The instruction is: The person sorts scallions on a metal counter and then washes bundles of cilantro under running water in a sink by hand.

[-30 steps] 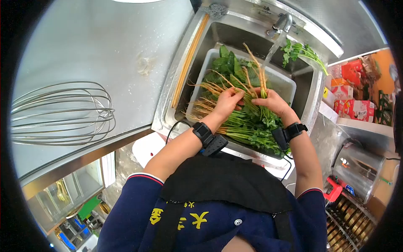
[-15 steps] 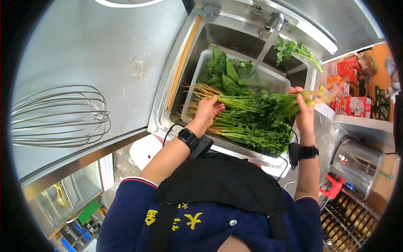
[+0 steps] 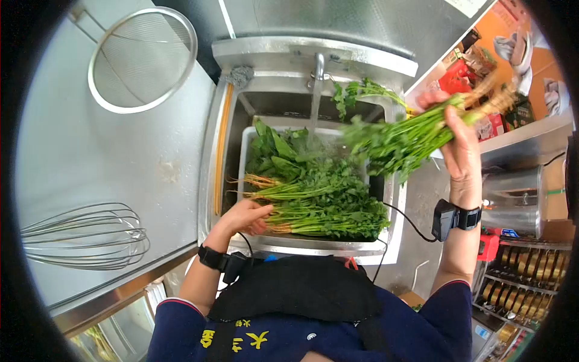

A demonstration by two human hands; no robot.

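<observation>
My right hand (image 3: pixel 461 136) is closed round a bunch of leafy greens (image 3: pixel 416 136), lifted over the sink's right edge, its roots blurred at the upper right. My left hand (image 3: pixel 246 217) rests at the root ends of the greens (image 3: pixel 319 220) lying in the white tub (image 3: pixel 365 171); its fingers are curled, and whether they grip any stems is hidden. Broad green leaves (image 3: pixel 283 146) lie at the back of the tub. Water runs from the faucet (image 3: pixel 319 65) into the tub, which stands in the metal sink (image 3: pixel 208 163).
On the left counter (image 3: pixel 163 145) lie a round strainer (image 3: pixel 143 60) and a large whisk (image 3: pixel 87 236). Long wooden sticks (image 3: pixel 223 148) and a scouring pad (image 3: pixel 240 76) are on the sink's rim. A few loose greens (image 3: pixel 377 90) hang over its back right corner. Cables trail from both wrists.
My right hand has carried its bunch up and right, out of the tub. My left hand has moved down to the tub's front left. The view has shifted, bringing the strainer into sight.
</observation>
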